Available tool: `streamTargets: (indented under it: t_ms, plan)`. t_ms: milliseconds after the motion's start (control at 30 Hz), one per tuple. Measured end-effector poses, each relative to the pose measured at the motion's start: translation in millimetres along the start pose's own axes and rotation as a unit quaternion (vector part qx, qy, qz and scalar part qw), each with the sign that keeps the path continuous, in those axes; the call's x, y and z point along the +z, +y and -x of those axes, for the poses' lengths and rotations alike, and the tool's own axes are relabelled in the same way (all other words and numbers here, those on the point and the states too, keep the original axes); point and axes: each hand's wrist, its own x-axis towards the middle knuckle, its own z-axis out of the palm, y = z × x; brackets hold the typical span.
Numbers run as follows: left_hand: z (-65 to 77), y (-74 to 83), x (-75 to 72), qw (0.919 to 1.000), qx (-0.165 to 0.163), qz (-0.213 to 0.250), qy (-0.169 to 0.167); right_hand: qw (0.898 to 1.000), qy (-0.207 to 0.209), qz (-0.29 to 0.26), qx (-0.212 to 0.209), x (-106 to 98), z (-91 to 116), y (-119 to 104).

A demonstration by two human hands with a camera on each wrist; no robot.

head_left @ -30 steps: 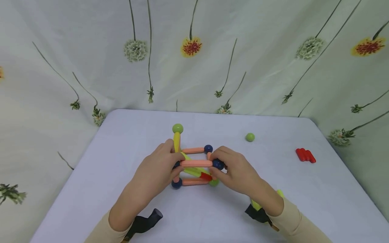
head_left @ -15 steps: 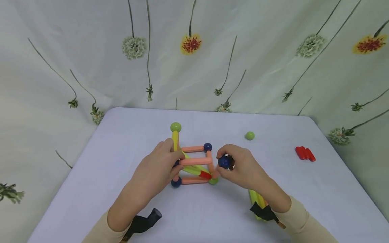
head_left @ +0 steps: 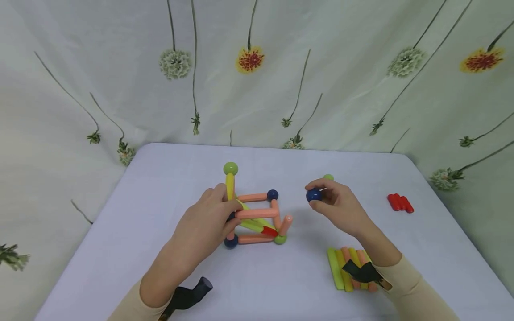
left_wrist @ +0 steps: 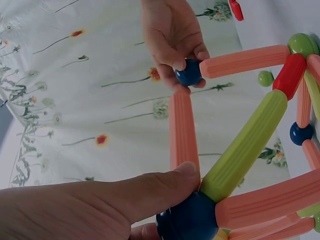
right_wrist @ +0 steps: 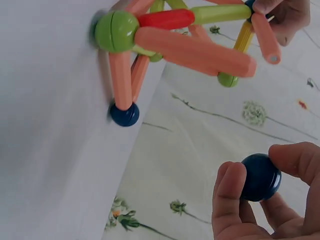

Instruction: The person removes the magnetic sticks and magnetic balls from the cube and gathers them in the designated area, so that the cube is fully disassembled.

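Observation:
My right hand (head_left: 343,207) pinches a loose blue ball (right_wrist: 260,177) between thumb and fingers, right of a frame of rods and balls. My left hand (head_left: 202,229) grips a blue ball joint (left_wrist: 192,215) at the frame's upper front corner, thumb on top. From that joint an orange rod (head_left: 257,213) runs right to a free end. A second orange rod (head_left: 285,225) rises tilted from the green ball (head_left: 280,239) at the lower right corner, its tip bare. A red rod (right_wrist: 167,19) joins a lime rod (left_wrist: 245,145) slanting across the frame. Another green ball (head_left: 230,168) tops a yellow rod.
Lime, yellow and orange rods (head_left: 336,269) lie side by side on the white table (head_left: 120,249), partly under my right wrist. Several short red rods (head_left: 400,203) lie farther right. A loose green ball (head_left: 328,177) shows behind my right hand. Flowered cloth (head_left: 353,89) hangs behind the table.
My right hand has pulled the blue ball off the orange rods' ends and carried it right and back. The left hand keeps its grip on the frame.

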Motion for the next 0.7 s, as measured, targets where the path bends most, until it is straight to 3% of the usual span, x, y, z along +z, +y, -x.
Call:
streamTargets:
  t_ms: [167, 400, 700]
  plan:
    - [0.3, -1.1, -0.4, 1.0, -0.004, 0.001, 0.0, 0.996, 0.049, 0.024, 0.065, -22.8, -9.2, 21.0]
    - [-1.8, -2.8, -2.9, 0.9999, -0.008, 0.007, -0.001, 0.98, 0.098, 0.062, 0.16, -54.5, -29.2, 54.7]
    - [0.5, -3.1, -3.2, 0.9999, -0.012, 0.007, -0.009, 0.954, 0.092, 0.063, 0.277, -72.0, -51.8, 104.9]
